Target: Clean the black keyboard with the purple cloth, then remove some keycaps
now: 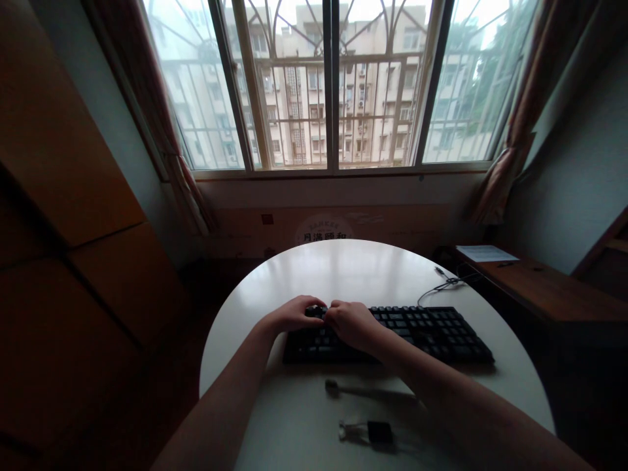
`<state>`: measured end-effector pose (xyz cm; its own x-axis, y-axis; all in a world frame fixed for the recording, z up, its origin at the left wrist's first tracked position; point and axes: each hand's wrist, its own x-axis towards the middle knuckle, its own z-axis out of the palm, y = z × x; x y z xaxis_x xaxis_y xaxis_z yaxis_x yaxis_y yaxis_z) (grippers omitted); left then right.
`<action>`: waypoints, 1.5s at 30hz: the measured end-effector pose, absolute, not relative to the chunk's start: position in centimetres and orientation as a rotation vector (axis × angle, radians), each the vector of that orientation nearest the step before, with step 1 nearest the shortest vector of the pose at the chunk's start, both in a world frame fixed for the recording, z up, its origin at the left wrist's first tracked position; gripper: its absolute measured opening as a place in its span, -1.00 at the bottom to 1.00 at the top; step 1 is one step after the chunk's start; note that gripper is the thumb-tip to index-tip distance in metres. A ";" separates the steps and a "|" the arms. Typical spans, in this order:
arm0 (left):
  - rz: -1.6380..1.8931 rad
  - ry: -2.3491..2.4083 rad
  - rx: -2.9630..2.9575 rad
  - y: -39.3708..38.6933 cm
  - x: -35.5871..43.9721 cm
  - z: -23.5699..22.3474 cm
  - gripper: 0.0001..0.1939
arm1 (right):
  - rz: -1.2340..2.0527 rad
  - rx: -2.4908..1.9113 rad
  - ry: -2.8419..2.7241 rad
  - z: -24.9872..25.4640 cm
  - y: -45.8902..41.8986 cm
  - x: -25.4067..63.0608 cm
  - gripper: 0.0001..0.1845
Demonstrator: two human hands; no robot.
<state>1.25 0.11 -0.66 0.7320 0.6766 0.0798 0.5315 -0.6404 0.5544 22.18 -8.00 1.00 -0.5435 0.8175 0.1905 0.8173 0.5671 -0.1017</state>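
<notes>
A black keyboard (432,333) lies on the white round table, partly covered by both hands. My left hand (293,313) curves over its back-left part, thumb on the key side and fingers at the back edge, closed around that edge. Against those fingertips, my right hand (354,323) is closed in a pinch above the upper-left keys. Whatever its fingers hold is hidden. In front of the keyboard lies a small brush (332,388) with a dark head, its handle running right under my forearm. Nearer to me is a small tool with a black block (380,433) and wire ends, perhaps a keycap puller.
The keyboard's cable (444,284) lies bundled at the back right of the round table (338,268). Beyond the right rim stands a wooden desk (544,278) with a white paper (487,253). Wooden cabinets (63,314) stand at the left; a barred window (333,98) is ahead.
</notes>
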 end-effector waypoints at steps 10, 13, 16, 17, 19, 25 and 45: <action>0.388 0.904 2.407 0.2 1.1 -0.7 -0.49 | 0.009 -1.308 -2.607 1.8 -8.2 23.0 -0.74; 0.382 0.918 2.419 0.1 1.1 -0.5 -0.49 | 0.061 -1.310 -2.479 2.3 -7.6 24.4 -0.77; 0.373 0.932 2.429 0.0 1.2 -0.4 -0.49 | 0.208 -1.219 -2.377 2.7 -7.0 26.0 -0.81; 0.374 0.936 2.433 0.0 1.2 -0.4 -0.51 | 0.286 -1.173 -2.365 2.8 -6.8 26.5 -0.83; 0.383 0.954 2.437 0.0 1.2 -0.4 -0.54 | 0.477 -1.073 -2.345 2.7 -6.6 27.0 -0.84; 0.471 1.028 2.441 -0.3 1.3 -0.2 -0.61 | 0.657 -1.074 -2.311 1.0 -6.4 26.3 -0.76; 0.400 0.958 2.543 -0.7 1.8 0.0 -0.58 | 0.701 -1.538 -2.224 -1.8 -4.2 24.2 -0.05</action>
